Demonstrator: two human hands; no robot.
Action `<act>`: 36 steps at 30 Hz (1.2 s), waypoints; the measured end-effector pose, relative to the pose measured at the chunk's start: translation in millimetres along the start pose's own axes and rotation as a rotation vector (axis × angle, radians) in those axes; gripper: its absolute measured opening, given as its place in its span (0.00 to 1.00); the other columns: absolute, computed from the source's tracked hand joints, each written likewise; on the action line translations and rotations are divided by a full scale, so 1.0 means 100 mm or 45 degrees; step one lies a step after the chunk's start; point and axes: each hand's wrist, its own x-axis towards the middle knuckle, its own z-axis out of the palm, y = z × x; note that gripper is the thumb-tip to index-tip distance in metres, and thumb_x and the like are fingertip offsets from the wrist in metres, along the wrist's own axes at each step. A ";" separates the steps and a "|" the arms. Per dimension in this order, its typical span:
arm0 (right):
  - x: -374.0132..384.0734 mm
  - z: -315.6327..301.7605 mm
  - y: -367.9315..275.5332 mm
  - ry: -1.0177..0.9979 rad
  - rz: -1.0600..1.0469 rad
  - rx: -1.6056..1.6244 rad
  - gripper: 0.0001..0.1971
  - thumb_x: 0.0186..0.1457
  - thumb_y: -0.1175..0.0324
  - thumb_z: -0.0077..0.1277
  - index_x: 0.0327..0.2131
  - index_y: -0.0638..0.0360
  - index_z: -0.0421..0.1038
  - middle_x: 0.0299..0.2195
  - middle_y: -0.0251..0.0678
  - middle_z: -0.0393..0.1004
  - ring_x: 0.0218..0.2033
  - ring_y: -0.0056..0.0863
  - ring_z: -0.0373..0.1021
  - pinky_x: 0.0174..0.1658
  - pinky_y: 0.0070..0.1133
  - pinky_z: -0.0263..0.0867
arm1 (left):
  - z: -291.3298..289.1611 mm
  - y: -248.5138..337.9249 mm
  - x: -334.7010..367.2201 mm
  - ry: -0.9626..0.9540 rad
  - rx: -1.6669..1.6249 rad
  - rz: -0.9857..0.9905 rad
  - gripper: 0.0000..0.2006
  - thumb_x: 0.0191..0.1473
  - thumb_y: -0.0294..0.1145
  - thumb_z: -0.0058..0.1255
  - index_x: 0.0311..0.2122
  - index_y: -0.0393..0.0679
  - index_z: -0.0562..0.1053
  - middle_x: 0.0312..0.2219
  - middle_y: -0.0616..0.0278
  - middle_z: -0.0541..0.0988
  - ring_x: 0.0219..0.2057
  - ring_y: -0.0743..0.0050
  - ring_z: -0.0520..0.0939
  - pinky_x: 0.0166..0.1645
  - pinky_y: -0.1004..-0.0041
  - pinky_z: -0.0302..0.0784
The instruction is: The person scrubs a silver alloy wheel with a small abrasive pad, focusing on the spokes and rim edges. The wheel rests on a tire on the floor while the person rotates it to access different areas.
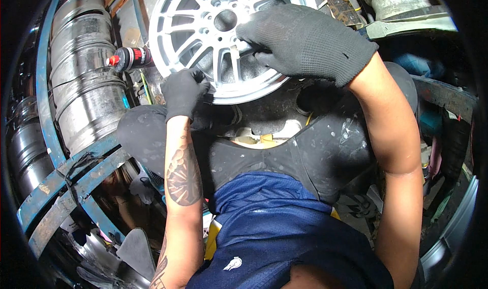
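A silver multi-spoke wheel rim [175, 32] lies in front of my knees, its round hub hole facing up. My left hand [185, 93], in a black glove, is closed on the rim's near left edge. Across the spokes on the right side rests my right hand [305, 42], in a dark knit glove. Its fingers are bent and pressed together near the hub; whatever they hold, if anything, is hidden beneath them. Just left of the rim, a black bottle [133, 58] with a red cap lies on its side.
Stacked bare metal rims [84, 70] stand on the left behind a blue metal frame [48, 85]. Another rim [396, 1] sits at the far right, beside a pale-edged ledge [412, 25]. Assorted parts fill the lower left, including a grey flat piece [136, 253].
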 end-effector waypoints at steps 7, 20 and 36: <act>-0.06 -0.02 -0.02 0.050 0.017 0.019 0.15 0.58 0.63 0.61 0.47 0.58 0.78 0.38 0.49 0.80 0.43 0.52 0.78 0.49 0.42 0.74 | 0.01 -0.14 -0.15 0.055 -0.048 0.267 0.11 0.56 0.43 0.64 0.36 0.47 0.87 0.34 0.54 0.87 0.39 0.47 0.86 0.51 0.52 0.77; -0.05 -0.02 -0.03 0.009 0.037 -0.017 0.15 0.59 0.63 0.60 0.48 0.55 0.78 0.38 0.49 0.81 0.42 0.51 0.79 0.48 0.42 0.74 | -0.03 0.09 -0.23 -0.062 -0.158 0.211 0.12 0.58 0.39 0.63 0.38 0.42 0.87 0.33 0.48 0.87 0.40 0.45 0.87 0.50 0.54 0.78; 0.04 0.13 0.00 -0.151 0.075 0.058 0.18 0.59 0.61 0.60 0.50 0.57 0.77 0.47 0.48 0.80 0.49 0.51 0.77 0.54 0.40 0.73 | -0.40 -0.01 0.09 -0.330 -0.129 0.260 0.13 0.56 0.43 0.66 0.39 0.45 0.85 0.36 0.50 0.87 0.39 0.48 0.88 0.49 0.55 0.82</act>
